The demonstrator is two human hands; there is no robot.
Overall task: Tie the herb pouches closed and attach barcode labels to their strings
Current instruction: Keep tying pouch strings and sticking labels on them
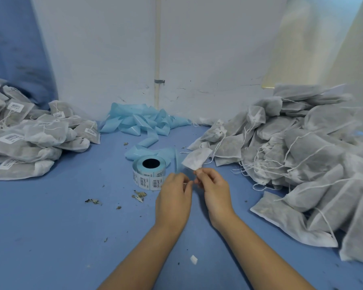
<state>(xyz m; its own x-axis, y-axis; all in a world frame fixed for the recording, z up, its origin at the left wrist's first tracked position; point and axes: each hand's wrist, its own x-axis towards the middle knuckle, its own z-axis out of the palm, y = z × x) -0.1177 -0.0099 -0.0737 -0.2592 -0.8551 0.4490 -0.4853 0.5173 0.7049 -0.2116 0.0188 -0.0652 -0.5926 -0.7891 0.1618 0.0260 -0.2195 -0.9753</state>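
- Nearest the camera, a white scrap [193, 259] lies on the blue table [50, 237] between the two forearms.
- Far left, the labelled pile [29, 137] of tied pouches, barcode tags showing, lies well apart from the hands.
- Herb crumbs [93, 201] dot the table left of centre.
- The label roll [149, 173] stands just beyond the left hand, its blue backing strip [145, 124] trailing back to a heap at the wall.
- The left hand [173, 197] has its fingers curled in, tips pinching something small at the gap between the hands; a string end, most likely, though it is too fine to tell.
- The right hand [214, 189] pinches the neck of one pouch [196, 159], which hangs off the table and tilts away to the upper right.
- Judged step: closing this pouch. Pull both string ends evenly, keep the neck bunched tight, and leave a free tail for the label.
- Far right, the untied pile [302, 155] sprawls close to the right forearm, loose strings hanging out that a sleeve or wrist could snag.
- Open room lies front and left; the finished pouch should travel that way.
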